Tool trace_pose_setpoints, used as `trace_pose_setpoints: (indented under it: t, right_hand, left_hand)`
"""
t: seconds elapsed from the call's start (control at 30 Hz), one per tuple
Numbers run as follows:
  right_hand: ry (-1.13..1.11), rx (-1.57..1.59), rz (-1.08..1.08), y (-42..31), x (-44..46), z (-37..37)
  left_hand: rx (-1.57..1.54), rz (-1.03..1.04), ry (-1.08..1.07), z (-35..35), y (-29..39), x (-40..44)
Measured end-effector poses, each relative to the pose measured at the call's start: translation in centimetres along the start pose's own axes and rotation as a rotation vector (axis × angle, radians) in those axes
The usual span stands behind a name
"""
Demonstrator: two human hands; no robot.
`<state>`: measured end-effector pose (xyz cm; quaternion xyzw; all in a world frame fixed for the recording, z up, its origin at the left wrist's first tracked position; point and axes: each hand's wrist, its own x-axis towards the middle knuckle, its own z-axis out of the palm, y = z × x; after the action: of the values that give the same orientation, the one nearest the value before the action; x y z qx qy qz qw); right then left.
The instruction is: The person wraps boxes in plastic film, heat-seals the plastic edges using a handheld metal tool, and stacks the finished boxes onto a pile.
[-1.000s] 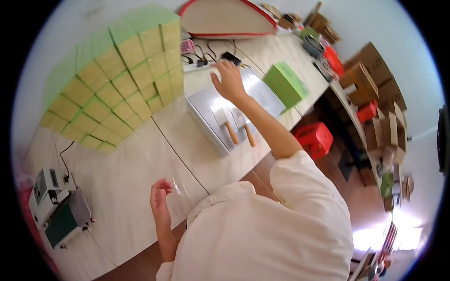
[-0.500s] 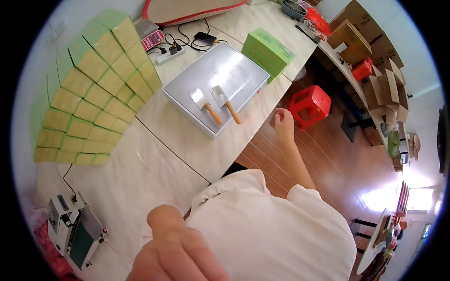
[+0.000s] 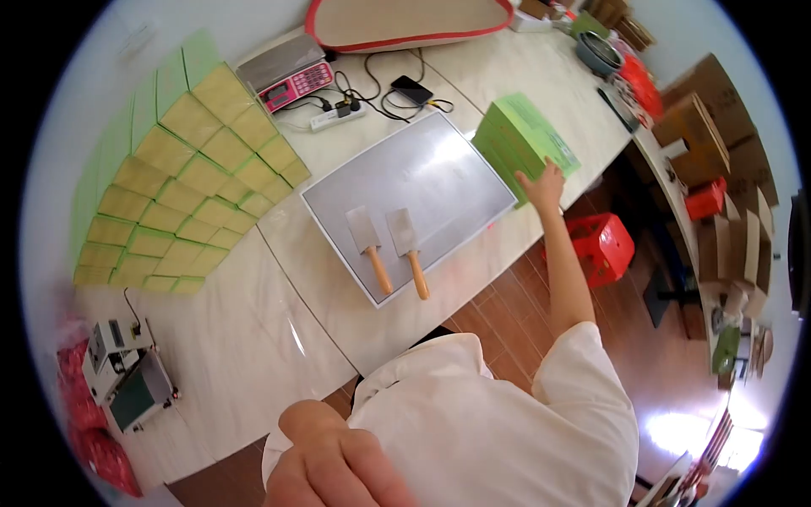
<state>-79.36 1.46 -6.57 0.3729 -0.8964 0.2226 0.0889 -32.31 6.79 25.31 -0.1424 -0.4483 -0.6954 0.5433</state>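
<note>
A stack of flat green boxes stands at the right end of the metal-topped box. My right hand is at the near corner of this stack, thumb and fingers spread apart; whether it presses on the cardboard I cannot tell. Close to the camera, my left hand is curled into a fist at the bottom, and anything inside it is hidden. Between them lies the flat silver metal box. On top of it rest two scrapers with wooden handles, the left scraper and the right scraper.
Many yellow-green boxes are stacked along the left wall. Behind the metal box are a pink-keyed scale, a power strip and a phone. A small machine sits at lower left, a red stool beside the table.
My right hand has moved from beside the table, near the stool, up to the green boxes. The view has shifted; my left hand stays curled, and the scrapers lie as before.
</note>
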Motion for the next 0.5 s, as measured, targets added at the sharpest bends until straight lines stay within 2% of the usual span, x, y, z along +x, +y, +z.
trace_pose_setpoints:
  t: [0.03,0.1,0.13,0.27,0.3,0.37,0.43,0.5]
  right_hand:
    - [-0.017,0.016,-0.019,-0.3,2.1,0.1]
    - [-0.183,-0.189,0.063,-0.5,5.8,0.2]
    - [-0.204,-0.182,0.055,-0.1,7.6,0.9]
    - [-0.395,-0.224,0.057,0.9,12.4,3.1]
    - [-0.436,-0.292,0.049,0.7,13.5,3.6]
    - [-0.456,-0.269,0.034,1.3,15.1,4.6]
    - [-0.531,-0.261,0.027,1.6,16.8,4.6]
    - [-0.570,-0.263,-0.003,1.5,17.6,4.5]
  left_hand:
    - [0.049,-0.074,-0.002,0.1,-0.5,0.9]
    - [0.090,-0.040,-0.056,-0.8,-2.4,1.4]
    - [0.101,-0.016,-0.121,-1.3,-3.3,1.6]
    - [0.258,0.006,-0.146,-2.0,-4.7,1.2]
    - [0.492,-0.062,0.018,-1.7,-4.2,-0.8]
    - [0.742,-0.107,0.188,-3.0,-5.1,-2.4]
    - [0.684,-0.181,0.144,-6.3,-7.1,-1.9]
    - [0.715,-0.350,0.347,-7.6,-8.4,-3.5]
